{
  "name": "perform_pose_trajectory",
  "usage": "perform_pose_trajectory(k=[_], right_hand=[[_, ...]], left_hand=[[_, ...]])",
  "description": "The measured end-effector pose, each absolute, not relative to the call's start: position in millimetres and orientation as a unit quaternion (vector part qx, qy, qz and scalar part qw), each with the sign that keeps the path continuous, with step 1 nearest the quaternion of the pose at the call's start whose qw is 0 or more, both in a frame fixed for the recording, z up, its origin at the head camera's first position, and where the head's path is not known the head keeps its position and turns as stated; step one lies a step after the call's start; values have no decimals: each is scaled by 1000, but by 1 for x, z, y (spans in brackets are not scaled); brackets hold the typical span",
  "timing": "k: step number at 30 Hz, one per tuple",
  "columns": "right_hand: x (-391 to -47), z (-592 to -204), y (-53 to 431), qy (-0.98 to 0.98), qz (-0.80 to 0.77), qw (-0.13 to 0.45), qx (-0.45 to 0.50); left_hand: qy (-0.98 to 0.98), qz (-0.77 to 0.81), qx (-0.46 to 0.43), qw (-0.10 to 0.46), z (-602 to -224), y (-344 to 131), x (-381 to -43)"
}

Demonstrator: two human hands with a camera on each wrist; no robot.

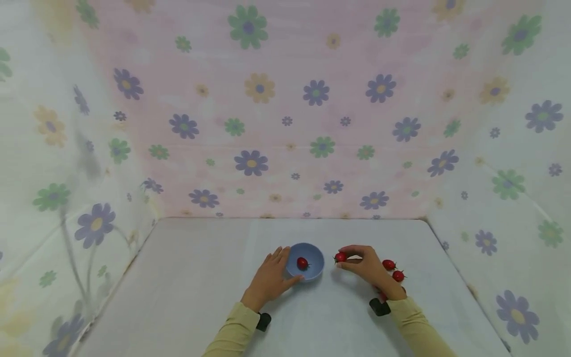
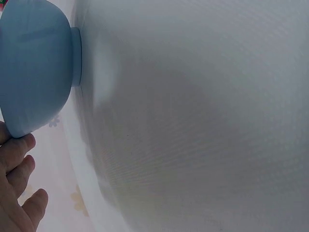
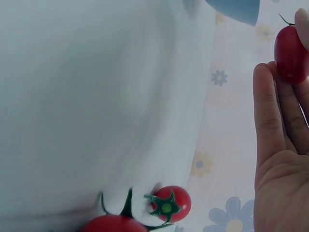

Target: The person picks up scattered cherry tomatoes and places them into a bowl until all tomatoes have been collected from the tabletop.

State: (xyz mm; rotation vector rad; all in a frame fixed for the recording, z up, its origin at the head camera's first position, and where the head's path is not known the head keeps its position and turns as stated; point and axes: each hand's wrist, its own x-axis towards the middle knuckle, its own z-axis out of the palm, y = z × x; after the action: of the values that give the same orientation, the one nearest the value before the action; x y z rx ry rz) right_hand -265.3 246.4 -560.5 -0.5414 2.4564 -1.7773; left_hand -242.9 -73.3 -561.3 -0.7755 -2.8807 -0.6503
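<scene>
A small blue bowl (image 1: 317,271) stands on the white tabletop with one red cherry tomato (image 1: 302,263) inside it. My left hand (image 1: 270,278) holds the bowl from its left side, fingers at the far left rim and thumb along the near rim. In the left wrist view, fingertips (image 2: 29,141) touch the edge of the bowl (image 2: 36,67). To the right of the bowl, my right hand (image 1: 367,264) pinches another cherry tomato (image 1: 340,257) between thumb and fingers. The right wrist view shows this held tomato (image 3: 289,55) with a thin green stem.
Right of my right hand lie more cherry tomatoes, one farther back (image 1: 389,265) and one nearer (image 1: 398,275). Others are partly hidden by the right wrist. Flower-patterned cloth walls (image 1: 290,163) enclose the table (image 1: 200,277) at the back and both sides.
</scene>
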Motion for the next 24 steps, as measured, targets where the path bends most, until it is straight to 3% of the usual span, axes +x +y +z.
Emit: perform_pose_trajectory(k=[24], right_hand=[[-260,-550,208,768,-605,-26,-208]], left_hand=[[-949,-201,-243,28,-559,-72,-242]])
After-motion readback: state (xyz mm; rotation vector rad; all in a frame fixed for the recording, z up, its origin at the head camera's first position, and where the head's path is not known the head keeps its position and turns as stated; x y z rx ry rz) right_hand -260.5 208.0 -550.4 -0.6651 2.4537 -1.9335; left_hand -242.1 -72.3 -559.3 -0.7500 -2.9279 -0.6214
